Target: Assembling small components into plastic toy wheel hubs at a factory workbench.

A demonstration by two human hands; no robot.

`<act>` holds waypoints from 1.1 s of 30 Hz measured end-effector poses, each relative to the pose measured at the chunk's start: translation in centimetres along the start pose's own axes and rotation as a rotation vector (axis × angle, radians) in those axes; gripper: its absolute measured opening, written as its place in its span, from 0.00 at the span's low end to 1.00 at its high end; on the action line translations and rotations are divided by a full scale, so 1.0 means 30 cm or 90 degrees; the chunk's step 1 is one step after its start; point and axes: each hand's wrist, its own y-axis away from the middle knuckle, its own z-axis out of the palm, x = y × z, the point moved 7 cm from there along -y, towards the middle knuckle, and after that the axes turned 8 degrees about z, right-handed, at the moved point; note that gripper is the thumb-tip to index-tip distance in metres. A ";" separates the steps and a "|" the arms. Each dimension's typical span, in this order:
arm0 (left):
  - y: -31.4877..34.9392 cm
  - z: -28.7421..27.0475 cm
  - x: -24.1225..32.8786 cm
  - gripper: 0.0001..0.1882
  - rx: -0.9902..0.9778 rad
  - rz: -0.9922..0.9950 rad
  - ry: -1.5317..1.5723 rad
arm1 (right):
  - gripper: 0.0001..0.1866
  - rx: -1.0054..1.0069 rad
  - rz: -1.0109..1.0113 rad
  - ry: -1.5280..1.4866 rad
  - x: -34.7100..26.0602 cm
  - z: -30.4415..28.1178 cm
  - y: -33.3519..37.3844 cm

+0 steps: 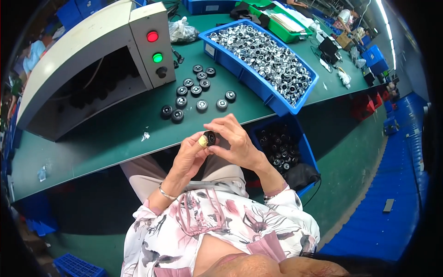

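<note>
Just off the table's front edge, my left hand (187, 156) pinches a small black wheel (211, 137) with a pale hub. A yellow wrap covers one fingertip of that hand. Bent around the same wheel from the other side, my right hand (237, 145) has its thumb and forefinger at the wheel's edge. Beyond my hands, several similar black wheels (201, 105) lie loosely grouped on the green tabletop (117, 154). A blue crate (277, 104) heaped with shiny silver-and-black small parts (263, 55) stands to their right.
At left on the table stands a large cream machine (92, 27) with a dark opening, red and green lights and a black knob. Below the table edge, right of my knees, sits a blue bin (302, 138) of black wheels. A green crate (288, 34) and plastic bag (182, 31) stand farther back.
</note>
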 end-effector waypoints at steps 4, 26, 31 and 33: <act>0.029 0.014 -0.014 0.18 0.019 -0.001 -0.025 | 0.27 0.010 0.001 0.011 0.020 0.023 0.037; 0.107 -0.015 -0.024 0.18 0.085 0.020 -0.059 | 0.27 0.062 0.033 0.036 0.022 0.108 0.108; 0.101 -0.030 -0.043 0.19 0.064 0.068 -0.212 | 0.25 0.095 -0.004 0.041 0.042 0.103 0.126; 0.099 0.002 -0.032 0.18 0.086 0.083 -0.254 | 0.24 0.115 -0.017 0.035 0.053 0.105 0.128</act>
